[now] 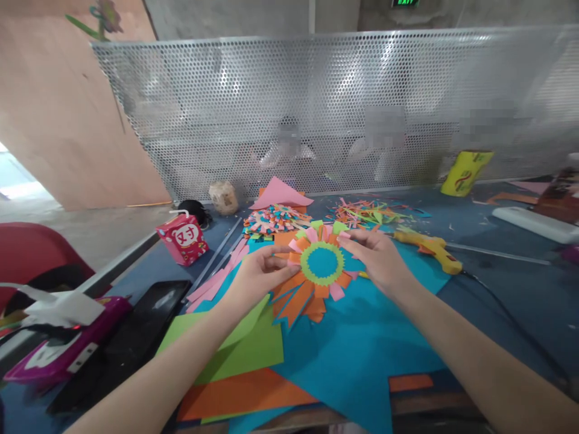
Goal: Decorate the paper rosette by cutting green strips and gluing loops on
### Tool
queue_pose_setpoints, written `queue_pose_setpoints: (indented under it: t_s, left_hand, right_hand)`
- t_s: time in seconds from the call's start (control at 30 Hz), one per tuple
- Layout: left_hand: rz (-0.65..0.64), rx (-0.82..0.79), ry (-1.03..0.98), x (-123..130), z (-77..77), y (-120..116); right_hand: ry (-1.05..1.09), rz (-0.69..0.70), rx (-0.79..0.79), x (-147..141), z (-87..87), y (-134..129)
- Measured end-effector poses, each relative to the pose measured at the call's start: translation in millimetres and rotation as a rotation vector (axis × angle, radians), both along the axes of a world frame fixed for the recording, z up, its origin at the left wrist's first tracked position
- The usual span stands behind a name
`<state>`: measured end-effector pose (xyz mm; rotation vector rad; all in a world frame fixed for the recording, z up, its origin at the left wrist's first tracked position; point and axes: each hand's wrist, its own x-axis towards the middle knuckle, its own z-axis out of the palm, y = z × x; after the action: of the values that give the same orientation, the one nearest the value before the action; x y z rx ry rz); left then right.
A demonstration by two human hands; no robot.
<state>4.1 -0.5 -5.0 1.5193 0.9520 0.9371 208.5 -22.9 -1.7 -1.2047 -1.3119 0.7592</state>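
Observation:
A paper rosette (pixel 322 263) with a blue centre, a green jagged ring and orange, pink and green loops is held up over the table. My left hand (pixel 262 271) pinches its left edge, and my right hand (pixel 373 256) grips its upper right edge. Orange strips with notched ends (pixel 294 301) show below the rosette. Under both hands lies blue paper (pixel 344 343), with green paper (pixel 248 343) and orange paper (pixel 244 392) at the lower left. Just behind is a pile of looped paper pieces (pixel 274 220).
A yellow glue gun (pixel 432 248) with a cable lies right of my right hand. Shredded paper (pixel 371 212) and a yellow roll (pixel 465 173) are farther back. On the left are a red drink box (pixel 182 238), a black phone (pixel 131 337) and a purple power strip (pixel 67 343).

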Motion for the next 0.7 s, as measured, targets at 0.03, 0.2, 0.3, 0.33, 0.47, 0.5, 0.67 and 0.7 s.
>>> queue_pose_setpoints:
  t_s: [0.03, 0.2, 0.3, 0.33, 0.47, 0.5, 0.67, 0.7]
  left_hand:
    - [-0.005, -0.016, -0.009, -1, 0.6, 0]
    - [0.004, -0.045, -0.026, -4, 2.9, 3]
    - [0.038, -0.002, -0.023, -8, 3.4, 7]
    - [0.066, 0.022, -0.023, -10, 3.9, 9]
    - [0.255, 0.153, -0.119, -18, 8.2, 17]
    - [0.302, 0.185, -0.172, -21, 9.5, 18]
    - [0.395, 0.278, -0.328, -26, 12.9, 23]
    - [0.391, 0.282, -0.325, -26, 12.9, 22]
  right_hand:
    - [-0.025, -0.022, 0.006, 1, 0.0, 0]
    - [-0.117, -0.090, 0.002, 3, 0.0, 0]
    - [-0.124, -0.104, 0.022, 5, -0.8, 1]
    - [-0.125, -0.109, 0.029, 5, -1.1, 2]
    - [-0.148, -0.115, 0.033, 7, -2.8, 4]
    - [-0.155, -0.113, 0.031, 8, -3.2, 4]
    - [-0.177, -0.090, 0.053, 7, -2.1, 3]
    - [-0.203, -0.093, 0.068, 7, -1.4, 2]
